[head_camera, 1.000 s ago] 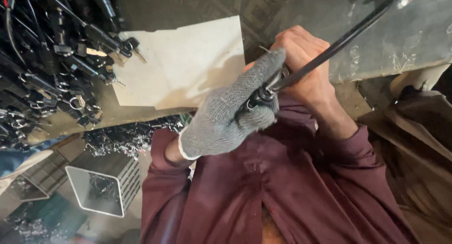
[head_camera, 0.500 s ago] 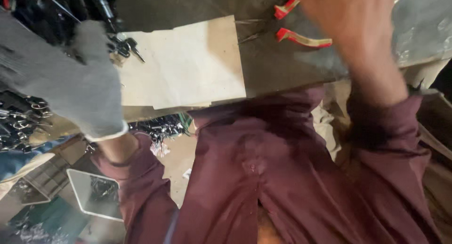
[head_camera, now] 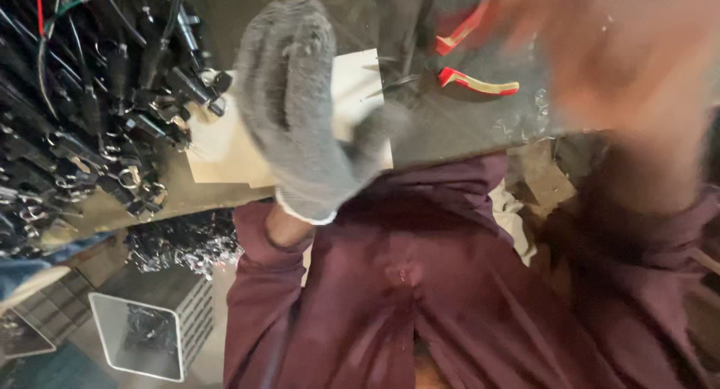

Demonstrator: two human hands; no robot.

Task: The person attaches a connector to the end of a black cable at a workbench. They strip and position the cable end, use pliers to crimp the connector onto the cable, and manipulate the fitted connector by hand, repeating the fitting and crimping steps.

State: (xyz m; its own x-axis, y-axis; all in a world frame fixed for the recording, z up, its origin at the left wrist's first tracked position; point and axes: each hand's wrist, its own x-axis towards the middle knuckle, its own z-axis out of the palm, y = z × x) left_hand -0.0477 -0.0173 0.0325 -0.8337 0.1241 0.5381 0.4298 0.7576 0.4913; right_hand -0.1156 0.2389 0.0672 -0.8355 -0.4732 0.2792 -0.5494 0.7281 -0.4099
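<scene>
The hands hold nothing: the left hand (head_camera: 304, 111), in a grey knit glove, hangs released with fingers spread over a pale sheet (head_camera: 225, 145) on the desk (head_camera: 465, 126); the bare right hand (head_camera: 600, 51) is blurred, so I cannot tell its grip. Beyond lie red-handled pliers (head_camera: 472, 78), near the right hand. Farther left sits a heap of black cables (head_camera: 82, 111).

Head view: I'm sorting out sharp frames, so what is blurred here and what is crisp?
Head view: the bare right hand is a motion-blurred smear; the gloved left hand is slightly soft; the red-handled pliers and pile of black cables read clearly.
</scene>
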